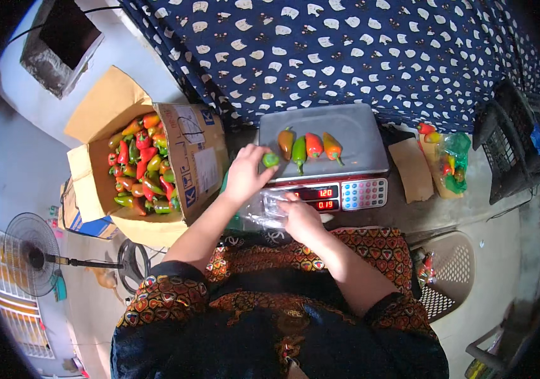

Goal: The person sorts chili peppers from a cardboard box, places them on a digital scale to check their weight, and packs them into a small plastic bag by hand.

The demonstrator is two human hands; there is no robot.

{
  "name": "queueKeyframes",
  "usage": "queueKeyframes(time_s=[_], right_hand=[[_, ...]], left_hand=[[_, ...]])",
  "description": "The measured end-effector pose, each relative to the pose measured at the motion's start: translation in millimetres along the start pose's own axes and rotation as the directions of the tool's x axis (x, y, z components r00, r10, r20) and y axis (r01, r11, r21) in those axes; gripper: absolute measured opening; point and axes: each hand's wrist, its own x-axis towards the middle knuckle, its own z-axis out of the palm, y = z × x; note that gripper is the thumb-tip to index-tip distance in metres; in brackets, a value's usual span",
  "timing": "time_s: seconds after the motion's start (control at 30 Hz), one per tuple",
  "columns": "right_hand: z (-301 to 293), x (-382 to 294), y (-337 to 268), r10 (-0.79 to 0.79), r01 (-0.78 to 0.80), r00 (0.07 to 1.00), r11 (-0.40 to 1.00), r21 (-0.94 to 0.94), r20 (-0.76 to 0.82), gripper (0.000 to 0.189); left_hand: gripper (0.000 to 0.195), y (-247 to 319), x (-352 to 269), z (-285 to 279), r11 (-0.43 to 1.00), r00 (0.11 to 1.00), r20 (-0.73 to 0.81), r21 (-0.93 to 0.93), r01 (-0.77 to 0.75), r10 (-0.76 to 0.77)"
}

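Before me stands a digital weighing scale [355, 163] with a flat grey metal pan and a lit red display. A brownish pepper [286, 143], a green pepper [300, 154], a red pepper [314, 144] and an orange pepper [332, 148] lie in a row on the pan. My left hand [247, 173] holds another green pepper [270, 159] at the pan's left edge. My right hand [301, 218] grips a clear plastic bag [265, 208] in front of the scale, partly covering the display.
On the left, an open cardboard box [199, 151] full of mixed peppers [144, 166] leans towards me. To the right are cardboard pieces [411, 169], a green bag [457, 147] with peppers, black crates [507, 147] and a plastic basket [459, 265]. A standing fan [33, 255] is at far left.
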Motion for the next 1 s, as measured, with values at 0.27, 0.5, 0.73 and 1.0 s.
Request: queueKeyframes(time_s=[0.27, 0.5, 0.73, 1.0], right_hand=[[-1, 20, 17, -0.001, -0.004, 1.0, 0.887, 0.462, 0.011, 0.034], [-9, 23, 20, 0.053, 0.003, 0.997, 0.725, 0.689, -0.061, 0.052], [-6, 9, -8, -0.145, 0.199, 0.978, 0.873, 0.446, -0.153, 0.055], [21, -4, -12, -0.167, 0.134, 0.98, 0.957, 0.256, 0.109, 0.058]], left_hand=[[0.036, 14, -38, -26, 0.774, 0.862, 0.418, -0.429, 0.465, -0.287], [0.043, 18, -37, -29, 0.903, 0.854, 0.507, -0.304, 0.303, -0.116], [0.032, 24, -55, -19, 0.531, 0.883, 0.418, -0.709, 0.464, -0.212], [0.042, 3, 14, 3, 0.774, 0.849, 0.244, -0.348, 0.528, -0.469]])
